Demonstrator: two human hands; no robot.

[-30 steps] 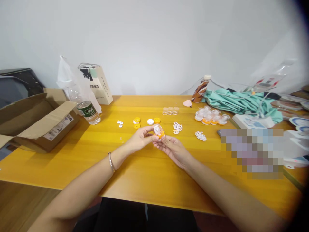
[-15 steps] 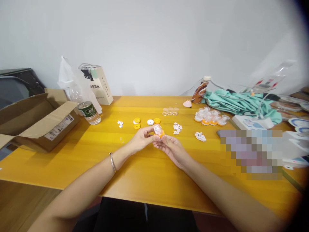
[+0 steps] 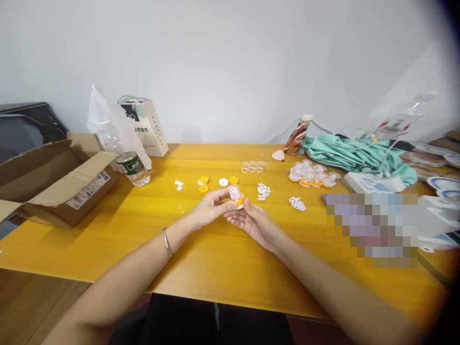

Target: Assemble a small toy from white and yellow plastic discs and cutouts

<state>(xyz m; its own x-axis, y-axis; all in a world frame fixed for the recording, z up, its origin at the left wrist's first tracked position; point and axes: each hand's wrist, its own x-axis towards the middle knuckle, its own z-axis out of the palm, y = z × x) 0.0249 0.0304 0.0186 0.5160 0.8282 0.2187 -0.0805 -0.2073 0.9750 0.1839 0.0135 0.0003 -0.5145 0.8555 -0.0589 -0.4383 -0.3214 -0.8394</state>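
A small clear-capped container (image 3: 235,192) with an orange ring and a white base is held above the table, a white pattern showing through its cap. My left hand (image 3: 212,209) pinches it from the left, thumb in front. On the other side, my right hand (image 3: 257,224) has its thumb against the orange ring and its fingers curled underneath. Just behind lie a white disc (image 3: 223,182) and a yellow disc (image 3: 233,180). White lattice pieces (image 3: 263,190) lie to the right, and more yellow discs (image 3: 203,189) to the left.
Clear rings (image 3: 253,166) stand farther back; capped containers (image 3: 312,175) cluster at right beside another lattice pile (image 3: 297,203). Small white parts (image 3: 178,184) lie left. A cardboard box (image 3: 53,191), water bottle (image 3: 133,167), paper bag (image 3: 151,127), drink bottle (image 3: 296,136) and green cloth (image 3: 355,153) surround the work area.
The container has tilted slightly, showing more of its white base. My right fingers have shifted a little left beneath it, while my left hand stays almost still.
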